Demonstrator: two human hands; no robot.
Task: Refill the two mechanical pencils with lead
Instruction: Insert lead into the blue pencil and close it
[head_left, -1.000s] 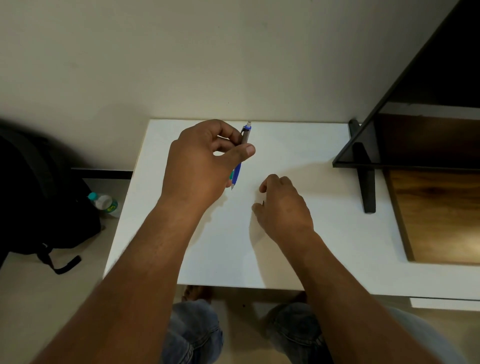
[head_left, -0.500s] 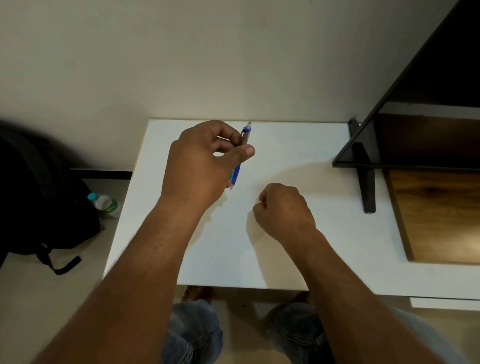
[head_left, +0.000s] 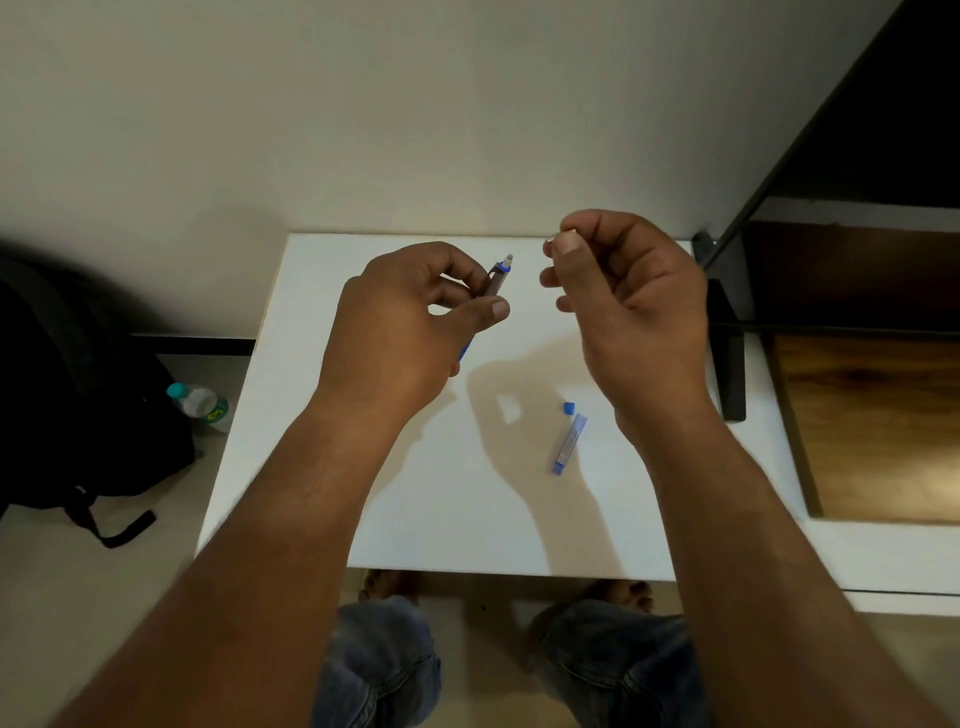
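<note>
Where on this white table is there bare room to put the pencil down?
Free: the white table between its left edge and the left hand; the near middle, between that arm and the clear blue-ended lead tube. Crowded: right of middle, around that tube and the small blue cap, and beside the black stand foot.

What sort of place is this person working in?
Probably a room in a home, not a workshop. A small white table stands against a plain wall, a black backpack and water bottle lie on the floor beside it, and what looks like a flat screen stands at right.
</note>
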